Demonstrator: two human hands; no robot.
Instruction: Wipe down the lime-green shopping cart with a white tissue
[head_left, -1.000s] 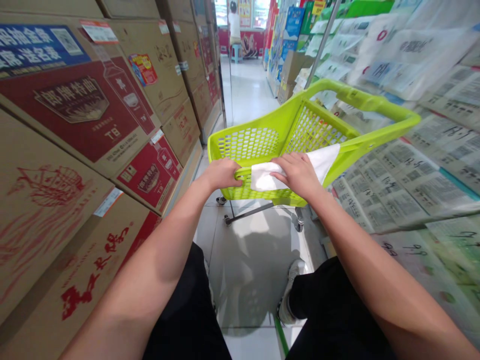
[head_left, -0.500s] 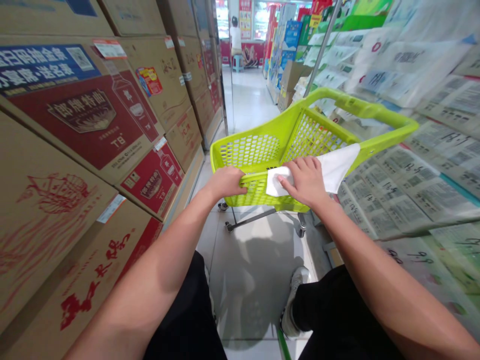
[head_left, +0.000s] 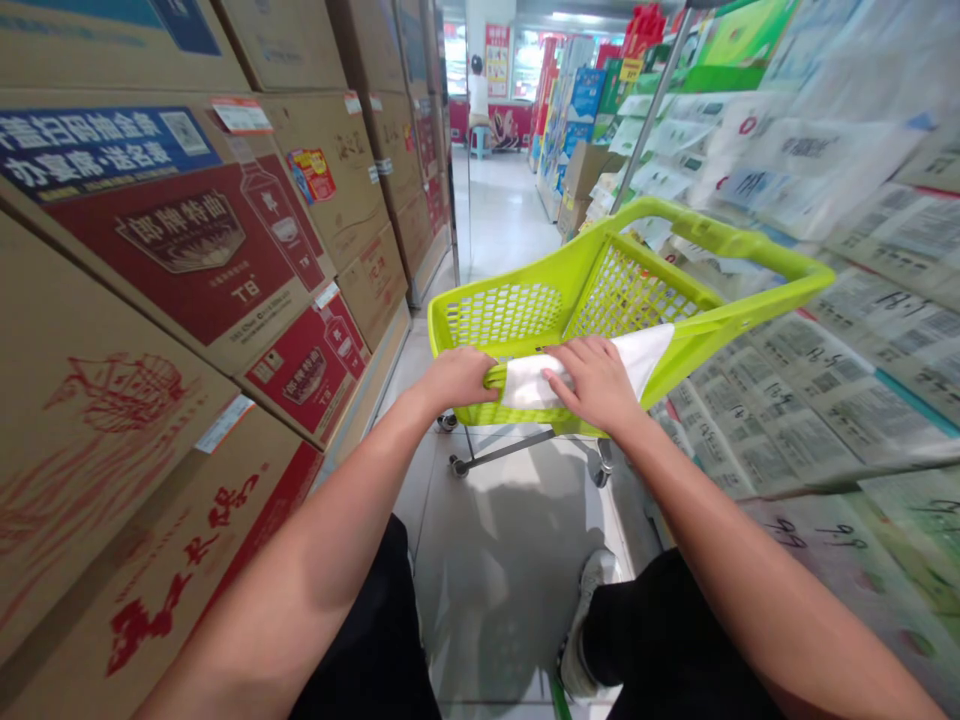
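A lime-green plastic shopping cart [head_left: 645,250] stands crosswise in front of me, its push handle at the right. My left hand [head_left: 463,380] is closed round the near rim of the basket, close to its left end. Farther right, my right hand [head_left: 591,380] presses a white cloth [head_left: 529,384] onto the same rim. Its fingers lie over the cloth, and the thumb rests on the near side. The cloth drapes along the rim, and one corner stretches toward the handle end. Some of the cloth is hidden under my right hand.
Stacked cardboard cartons [head_left: 180,240] line the left side. Packs of tissue paper [head_left: 810,350] with handwritten prices are piled at the right. A metal post [head_left: 649,115] rises behind the cart. Down the tiled aisle [head_left: 506,200], a person [head_left: 478,95] sits on a blue stool.
My right hand and the white cloth have slid left along the rim, closer to my left hand. My left hand keeps its grip on the rim. The camera view has shifted slightly.
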